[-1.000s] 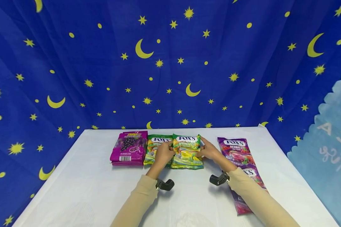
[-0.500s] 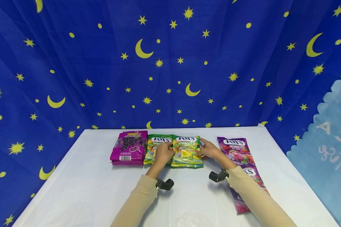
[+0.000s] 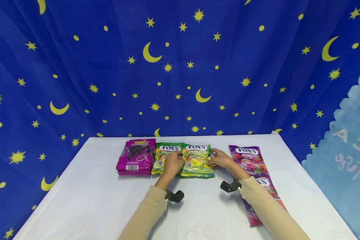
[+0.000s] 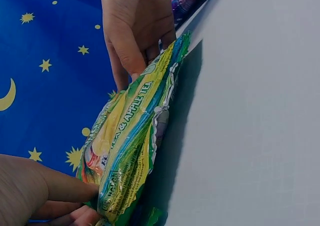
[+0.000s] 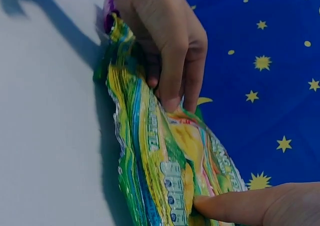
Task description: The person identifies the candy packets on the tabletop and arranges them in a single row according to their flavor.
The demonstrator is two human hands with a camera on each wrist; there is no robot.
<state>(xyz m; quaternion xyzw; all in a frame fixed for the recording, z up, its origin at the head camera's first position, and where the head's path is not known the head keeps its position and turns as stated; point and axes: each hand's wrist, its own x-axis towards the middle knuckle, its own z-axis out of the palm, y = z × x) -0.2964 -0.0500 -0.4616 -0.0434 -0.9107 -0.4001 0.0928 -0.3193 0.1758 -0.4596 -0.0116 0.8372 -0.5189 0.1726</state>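
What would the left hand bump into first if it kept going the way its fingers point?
Probably the right hand: the left hand points across the green candy bag they both hold.

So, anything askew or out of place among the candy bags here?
Slightly: the Spring Tea bag that the left hand and right hand hold overlaps the second green bag instead of lying beside it. Nothing looks spilled or torn.

Long beige sleeves [image 3: 144, 216] on both arms; black wrist camera mounts [image 3: 174, 196] at cuffs.
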